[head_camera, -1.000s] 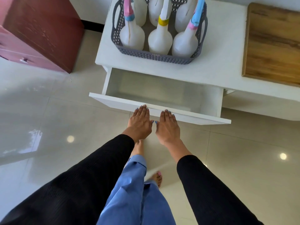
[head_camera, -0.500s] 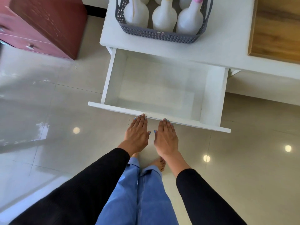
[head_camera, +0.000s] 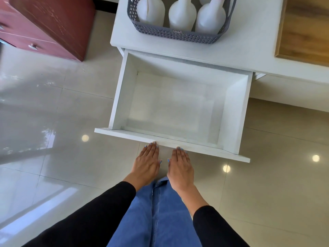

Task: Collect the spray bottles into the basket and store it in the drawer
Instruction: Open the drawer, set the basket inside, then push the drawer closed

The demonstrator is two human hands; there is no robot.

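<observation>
Drawer (head_camera: 178,104) pulled well out from under the white worktop (head_camera: 249,41), interior bare and white. Both hands sit palm-down side by side at the drawer's front panel (head_camera: 204,150). Left hand (head_camera: 146,164): fingers (head_camera: 152,148) straight and pressed together, tips touching the top edge of the panel, nothing pinched. Right hand (head_camera: 180,166): fingers (head_camera: 180,154) likewise straight and together, tips at the panel edge, holding nothing; whether they actually touch it cannot be told. Thumbs tucked inward toward each other, hands just apart.

Grey lattice basket (head_camera: 174,34) stands on the worktop directly behind the drawer, near the worktop's front edge. Spray bottles (head_camera: 181,15) stand upright inside it, three white bodies visible in the front row; tops are cut off by the frame edge. Wooden board (head_camera: 306,29) lies on the worktop to the right of the basket. Red cabinet (head_camera: 49,25) stands on the glossy tile floor (head_camera: 53,104) to the left, well apart.
</observation>
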